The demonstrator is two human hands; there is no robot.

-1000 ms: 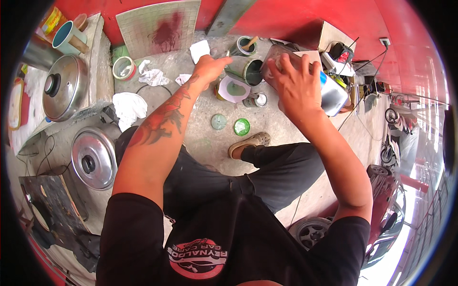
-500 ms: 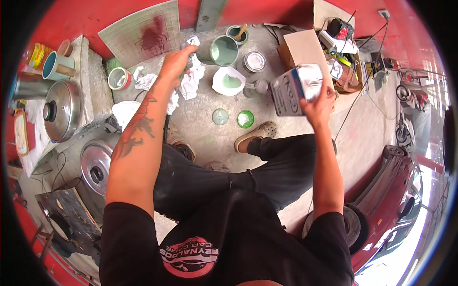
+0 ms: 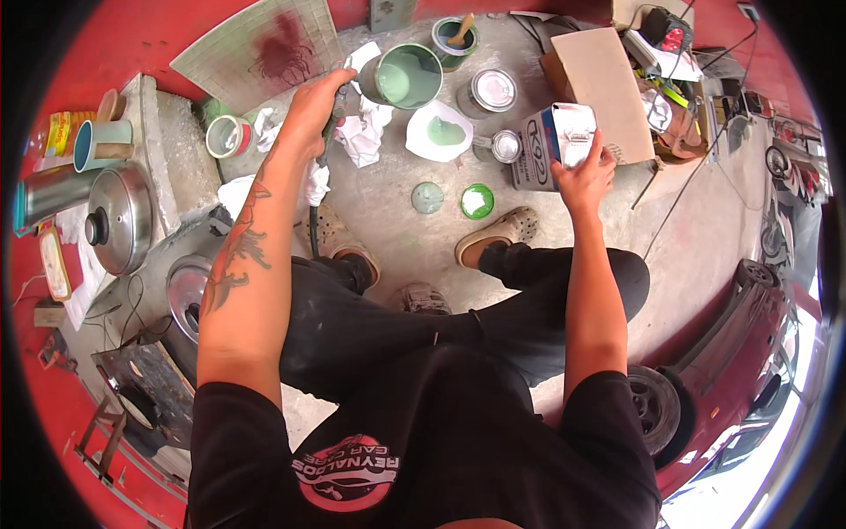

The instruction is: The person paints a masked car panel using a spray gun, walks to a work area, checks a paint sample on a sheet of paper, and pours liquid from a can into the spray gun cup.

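Note:
My right hand (image 3: 585, 176) is closed around a rectangular metal can (image 3: 535, 157), grey and blue with a silver top, low over the floor beside a small lidded tin (image 3: 505, 146). Whether the can touches the floor I cannot tell. Ahead on the left, my left hand (image 3: 313, 110) is closed on a dark hose (image 3: 315, 225) with a fitting at its upper end, mostly hidden by the fingers. Past that hand stand a large cup of pale green liquid (image 3: 411, 78) and a white bowl (image 3: 438, 131) with green paint in it.
An open paint can (image 3: 453, 48) has a wooden stirrer in it. Nearby are a round tin (image 3: 491, 91), a cardboard box (image 3: 599, 88) and crumpled white paper (image 3: 361, 137). Two round lids (image 3: 478, 201) lie before my feet. A red car (image 3: 731, 361) is at right.
The metal can has gone lower and farther from me in my right hand, closer to the small tin. The view has shifted slightly. My left hand keeps its grip on the hose.

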